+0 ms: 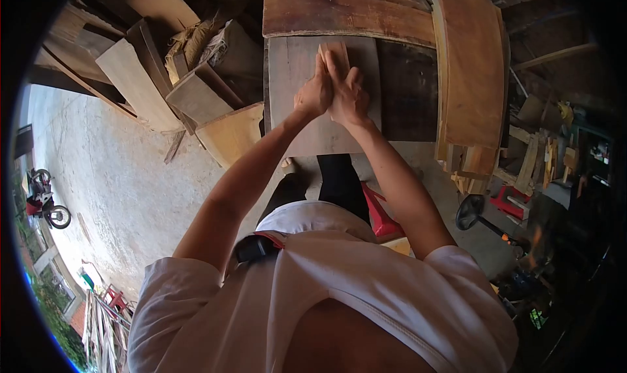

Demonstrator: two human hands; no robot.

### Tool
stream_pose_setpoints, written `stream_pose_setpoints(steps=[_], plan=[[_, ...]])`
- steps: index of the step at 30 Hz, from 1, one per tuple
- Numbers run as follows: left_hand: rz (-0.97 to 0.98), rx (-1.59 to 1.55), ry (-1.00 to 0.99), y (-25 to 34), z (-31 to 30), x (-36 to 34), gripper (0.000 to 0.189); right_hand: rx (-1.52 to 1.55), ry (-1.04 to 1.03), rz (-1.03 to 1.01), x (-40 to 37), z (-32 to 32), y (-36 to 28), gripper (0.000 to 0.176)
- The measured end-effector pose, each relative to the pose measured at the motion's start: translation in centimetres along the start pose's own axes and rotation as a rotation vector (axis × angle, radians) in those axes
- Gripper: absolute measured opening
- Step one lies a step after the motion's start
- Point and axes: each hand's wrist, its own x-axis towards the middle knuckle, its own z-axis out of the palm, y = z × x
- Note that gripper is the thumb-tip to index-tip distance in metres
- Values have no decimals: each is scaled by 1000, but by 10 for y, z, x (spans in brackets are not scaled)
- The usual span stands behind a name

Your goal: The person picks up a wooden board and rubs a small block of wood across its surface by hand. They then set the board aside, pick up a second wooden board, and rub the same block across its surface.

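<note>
A flat greyish-brown wooden board [290, 69] lies on the workbench in front of me. On its upper part rests a small reddish-brown wooden block [337, 48]. My left hand [314, 96] is closed against the block's near left side, with a finger stretched along it. Beside it and touching it, my right hand [350, 97] grips the block from the right, one finger lying along its top. Both arms reach straight forward. My palms hide the near part of the block and whatever lies beneath it.
A long brown plank [346, 10] lies across the bench's far side. Stacked wooden panels [473, 66] stand at the right. Scrap boards [140, 85] pile up at the left. A red plastic stool [383, 216] is by my legs, and a motorbike [44, 200] stands far left.
</note>
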Motion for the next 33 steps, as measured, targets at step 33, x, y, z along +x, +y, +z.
stream_pose_setpoints(steps=[33], plan=[[-2,112,-313,41,89,-124,77,-63,18,115,-162,-28,52,87]])
